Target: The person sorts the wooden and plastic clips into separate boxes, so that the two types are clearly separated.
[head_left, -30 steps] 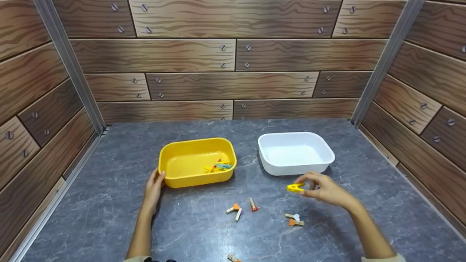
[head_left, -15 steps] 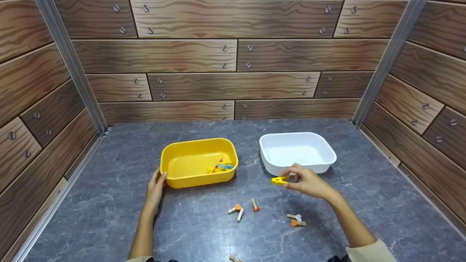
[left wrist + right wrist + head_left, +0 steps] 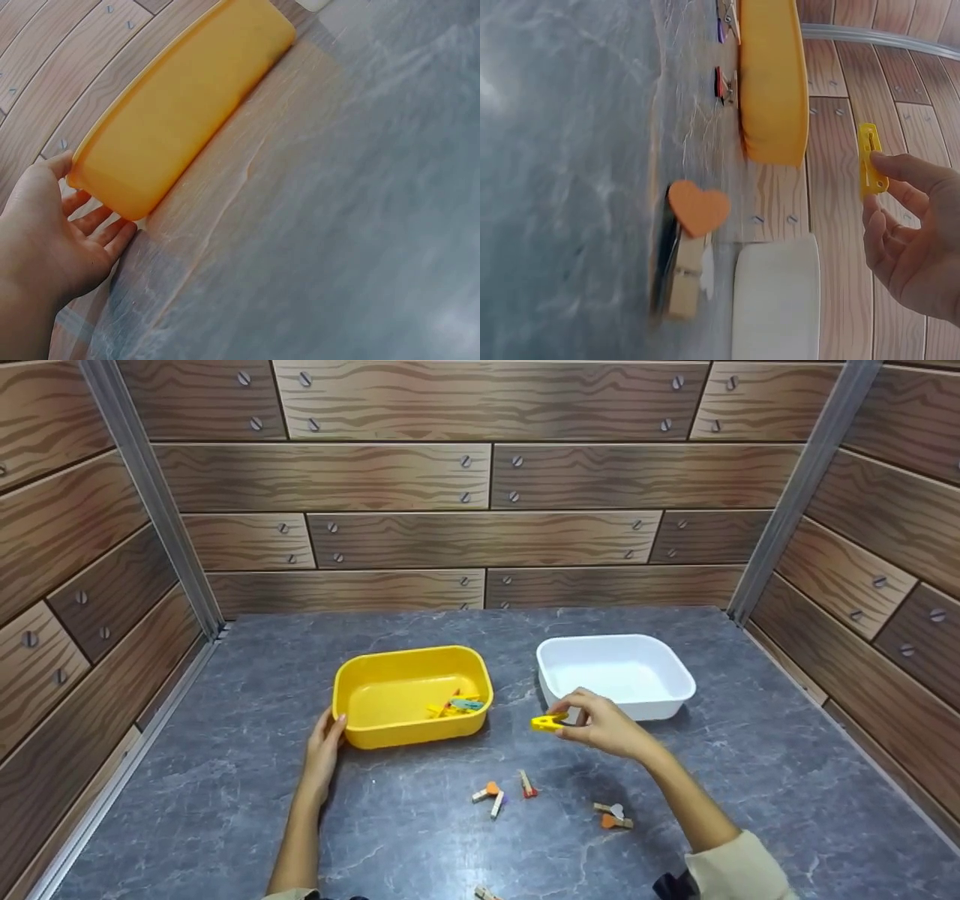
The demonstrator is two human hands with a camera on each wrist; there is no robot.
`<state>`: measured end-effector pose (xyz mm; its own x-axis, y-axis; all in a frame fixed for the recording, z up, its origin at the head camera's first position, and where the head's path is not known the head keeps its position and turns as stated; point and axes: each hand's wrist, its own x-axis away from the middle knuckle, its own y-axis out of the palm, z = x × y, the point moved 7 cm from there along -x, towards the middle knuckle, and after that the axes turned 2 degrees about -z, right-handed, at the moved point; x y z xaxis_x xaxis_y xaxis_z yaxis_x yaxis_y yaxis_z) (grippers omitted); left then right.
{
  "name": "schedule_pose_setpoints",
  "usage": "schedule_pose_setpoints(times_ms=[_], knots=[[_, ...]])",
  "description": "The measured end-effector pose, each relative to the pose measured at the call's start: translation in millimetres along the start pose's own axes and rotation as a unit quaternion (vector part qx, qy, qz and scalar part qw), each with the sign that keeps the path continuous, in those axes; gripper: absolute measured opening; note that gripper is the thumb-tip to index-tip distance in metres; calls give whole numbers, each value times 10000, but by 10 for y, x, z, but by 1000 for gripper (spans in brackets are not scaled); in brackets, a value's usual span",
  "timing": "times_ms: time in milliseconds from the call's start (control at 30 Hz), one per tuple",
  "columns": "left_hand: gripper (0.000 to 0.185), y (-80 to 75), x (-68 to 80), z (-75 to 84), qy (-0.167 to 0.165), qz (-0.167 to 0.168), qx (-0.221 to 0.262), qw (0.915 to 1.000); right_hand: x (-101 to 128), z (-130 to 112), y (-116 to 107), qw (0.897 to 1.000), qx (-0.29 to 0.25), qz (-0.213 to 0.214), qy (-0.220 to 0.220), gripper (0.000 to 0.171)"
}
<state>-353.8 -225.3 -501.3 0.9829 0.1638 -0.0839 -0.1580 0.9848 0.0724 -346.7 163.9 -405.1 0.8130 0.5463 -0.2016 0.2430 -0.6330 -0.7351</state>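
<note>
My right hand (image 3: 596,725) pinches a yellow clothespin (image 3: 549,723) in the air between the yellow tub (image 3: 411,660) and the white tub (image 3: 615,649); the right wrist view shows the yellow clothespin (image 3: 871,159) held between thumb and fingers of my right hand (image 3: 911,225). My left hand (image 3: 326,746) rests with straight fingers against the yellow tub's left front corner; in the left wrist view my left hand (image 3: 64,240) touches the yellow tub (image 3: 180,105). Several coloured pegs (image 3: 455,704) lie inside the yellow tub. The white tub looks empty.
Loose wooden pegs lie on the grey marbled tabletop (image 3: 750,780): a cluster (image 3: 491,795), a red one (image 3: 526,784), a pair with a heart decoration (image 3: 615,815), and one (image 3: 484,893) at the near edge. Wood-pattern walls enclose three sides.
My right hand has carried the yellow clothespin up and to the left, from in front of the white tub toward the yellow tub. My left hand stays on the yellow tub.
</note>
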Motion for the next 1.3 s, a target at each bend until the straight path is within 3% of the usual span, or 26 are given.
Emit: schedule_pose_setpoints(times_ms=[700, 1300], knots=[[54, -7, -8, -55, -87, 62, -20, 9999, -476, -271, 220, 9990, 364, 225, -123, 22], [53, -27, -33, -45, -17, 117, -24, 9999, -820, -292, 484, 9980, 559, 283, -52, 24]])
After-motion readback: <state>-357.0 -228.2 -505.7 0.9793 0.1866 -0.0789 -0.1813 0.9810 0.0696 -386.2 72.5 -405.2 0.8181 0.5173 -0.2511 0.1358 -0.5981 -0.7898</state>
